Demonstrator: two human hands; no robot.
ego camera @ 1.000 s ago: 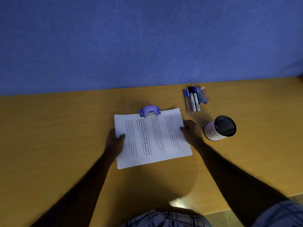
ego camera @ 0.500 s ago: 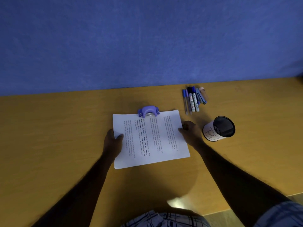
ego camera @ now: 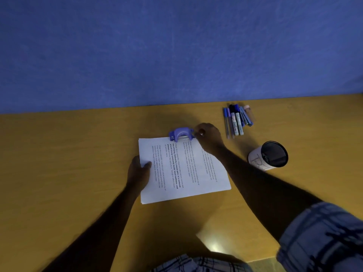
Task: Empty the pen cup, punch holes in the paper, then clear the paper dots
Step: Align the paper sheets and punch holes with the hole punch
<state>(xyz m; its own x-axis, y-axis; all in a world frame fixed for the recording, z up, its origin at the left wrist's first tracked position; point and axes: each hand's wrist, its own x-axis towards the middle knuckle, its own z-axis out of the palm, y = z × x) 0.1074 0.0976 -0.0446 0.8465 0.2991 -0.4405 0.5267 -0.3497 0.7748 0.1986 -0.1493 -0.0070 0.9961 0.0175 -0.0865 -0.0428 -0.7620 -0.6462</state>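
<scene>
A stack of printed paper [ego camera: 182,171] lies on the yellow desk [ego camera: 68,163], its far edge pushed into a purple hole punch [ego camera: 181,134]. My left hand [ego camera: 138,171] grips the paper's left edge, thumb on top. My right hand [ego camera: 209,139] hovers at the punch's right end, fingers curled and touching it; whether it grips the punch is unclear. The mesh pen cup [ego camera: 270,156] lies tipped on its side at the right, with no pens visible inside. Several pens and markers [ego camera: 236,119] lie together behind it.
A blue wall [ego camera: 176,52] rises directly behind the desk. The desk's near edge runs at lower right, where a bright light spot [ego camera: 214,247] falls. My checked sleeve [ego camera: 322,238] fills the lower right corner.
My right hand left the paper's right edge and moved up to the right end of the hole punch. The left hand stays on the left edge; the paper shifted slightly.
</scene>
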